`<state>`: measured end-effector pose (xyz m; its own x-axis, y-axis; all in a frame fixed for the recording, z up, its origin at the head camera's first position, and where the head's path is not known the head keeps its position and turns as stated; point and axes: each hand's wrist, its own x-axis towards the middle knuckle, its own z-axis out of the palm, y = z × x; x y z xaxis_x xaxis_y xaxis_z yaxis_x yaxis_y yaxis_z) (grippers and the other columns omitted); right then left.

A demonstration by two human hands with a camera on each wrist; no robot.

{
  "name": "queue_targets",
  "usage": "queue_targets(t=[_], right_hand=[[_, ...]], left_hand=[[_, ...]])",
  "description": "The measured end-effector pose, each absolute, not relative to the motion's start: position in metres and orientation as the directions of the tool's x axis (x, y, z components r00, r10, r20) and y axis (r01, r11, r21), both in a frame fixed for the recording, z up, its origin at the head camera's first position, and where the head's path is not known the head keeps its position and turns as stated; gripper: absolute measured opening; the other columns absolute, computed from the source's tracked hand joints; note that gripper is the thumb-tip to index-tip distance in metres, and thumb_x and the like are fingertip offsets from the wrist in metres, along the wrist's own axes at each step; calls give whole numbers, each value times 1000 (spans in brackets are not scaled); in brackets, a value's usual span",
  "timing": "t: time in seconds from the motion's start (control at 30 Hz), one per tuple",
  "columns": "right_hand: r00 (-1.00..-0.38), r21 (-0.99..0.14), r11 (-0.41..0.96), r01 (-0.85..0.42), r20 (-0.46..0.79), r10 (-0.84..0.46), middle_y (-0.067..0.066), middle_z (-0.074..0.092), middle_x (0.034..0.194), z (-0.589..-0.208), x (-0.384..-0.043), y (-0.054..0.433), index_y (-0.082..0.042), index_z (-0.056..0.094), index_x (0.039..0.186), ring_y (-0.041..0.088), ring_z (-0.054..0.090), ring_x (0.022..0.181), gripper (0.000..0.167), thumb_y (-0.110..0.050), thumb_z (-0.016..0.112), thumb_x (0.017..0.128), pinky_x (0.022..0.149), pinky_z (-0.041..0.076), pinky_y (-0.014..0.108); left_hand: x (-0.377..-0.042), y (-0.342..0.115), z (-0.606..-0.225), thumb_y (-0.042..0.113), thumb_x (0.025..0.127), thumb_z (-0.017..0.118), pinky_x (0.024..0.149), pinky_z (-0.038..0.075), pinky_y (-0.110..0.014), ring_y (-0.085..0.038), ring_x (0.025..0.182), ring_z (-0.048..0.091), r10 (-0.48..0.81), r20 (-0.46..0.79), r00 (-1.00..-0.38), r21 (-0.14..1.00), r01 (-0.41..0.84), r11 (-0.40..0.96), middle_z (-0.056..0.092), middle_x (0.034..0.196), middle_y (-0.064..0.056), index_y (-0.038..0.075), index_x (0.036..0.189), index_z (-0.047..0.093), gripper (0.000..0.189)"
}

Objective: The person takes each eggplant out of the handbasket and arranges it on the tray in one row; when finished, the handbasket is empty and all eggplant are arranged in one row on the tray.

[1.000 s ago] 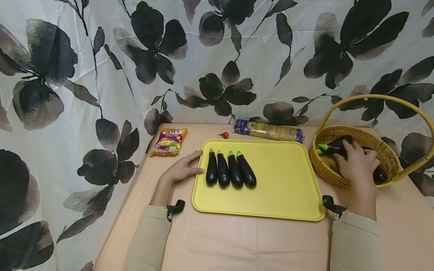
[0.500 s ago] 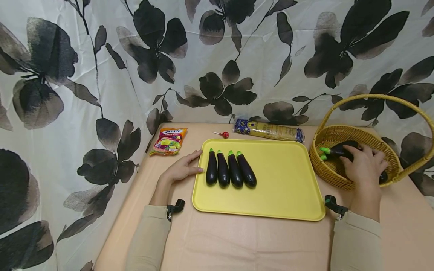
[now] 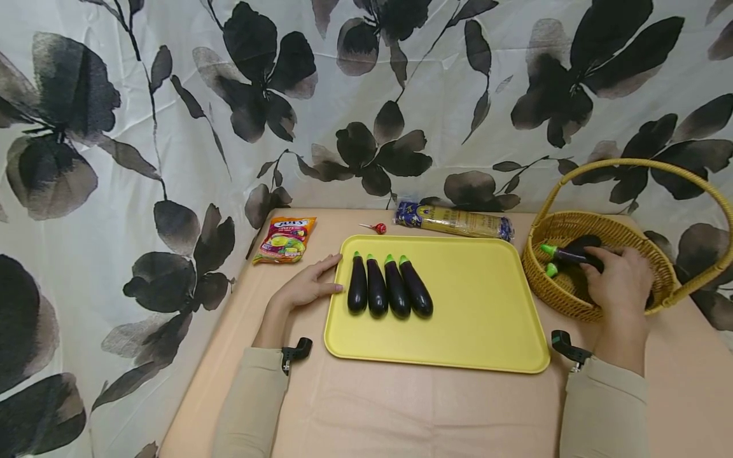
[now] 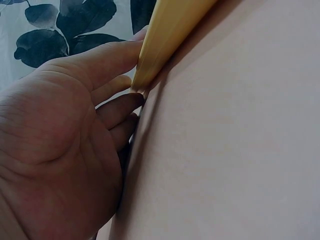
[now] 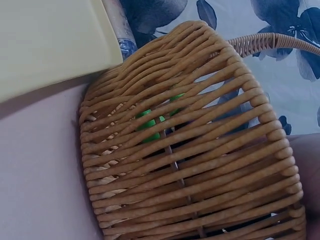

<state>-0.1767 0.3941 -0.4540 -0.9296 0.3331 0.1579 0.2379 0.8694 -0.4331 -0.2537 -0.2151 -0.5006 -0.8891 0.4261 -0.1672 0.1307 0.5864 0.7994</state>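
Note:
In the head view my right hand [image 3: 621, 280] reaches into the wicker basket [image 3: 541, 286], its thumb and fingers round an eggplant [image 3: 572, 256] whose green stem points left. Behind that one lies a second dark eggplant [image 3: 585, 241], and a green stem [image 3: 551, 270] shows lower down; the hand hides the rest. Through the slats in the right wrist view, green stems [image 5: 149, 125] are visible. My left hand [image 3: 306, 283] touches the left rim of the yellow tray [image 3: 475, 305], fingers extended. Several eggplants [image 3: 378, 289] lie side by side on the tray's left part, stems away from me.
A colourful candy bag [image 3: 284, 240] lies beyond my left hand. Behind the tray are a red lollipop [image 3: 379, 228] and a long pasta packet [image 3: 455, 221]. The basket's tall handle [image 3: 635, 163] arches over it. A floral curtain [image 3: 366, 95] hangs behind the table.
Inside the basket my right hand has shifted slightly right and toward me, and the eggplant at its fingers has shifted right. My left hand and the eggplants on the tray have stayed put.

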Motion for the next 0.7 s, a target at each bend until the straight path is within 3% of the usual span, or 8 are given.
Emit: queue_targets(t=[0.13,0.47,0.7], right_hand=[[-932,-413,875,251,141,334,39,40,145,-453,-176,395,-5,54,150,66,31,127,45,-13,57,106,99,25,77],[-947,-451,862,233,96,306,40,45,145,-451,-176,396,-7,48,154,65,34,129,49,-18,57,107,107,26,77],[-952,-488,846,213,89,291,40,44,143,-450,-176,394,-12,43,158,61,39,130,51,-27,52,110,101,33,78]], left_hand=[[-254,-215,-501,40,95,76,133,7,-51,-23,163,10,424,-171,-889,801,125,585,22,174,1,29,164,34,82],[-253,-215,-499,39,94,77,133,8,-52,-25,163,10,430,-168,-887,803,130,582,21,175,-1,28,164,34,83],[-251,-215,-498,39,94,77,132,6,-55,-29,163,9,436,-156,-886,810,137,570,21,174,-4,26,164,35,82]])
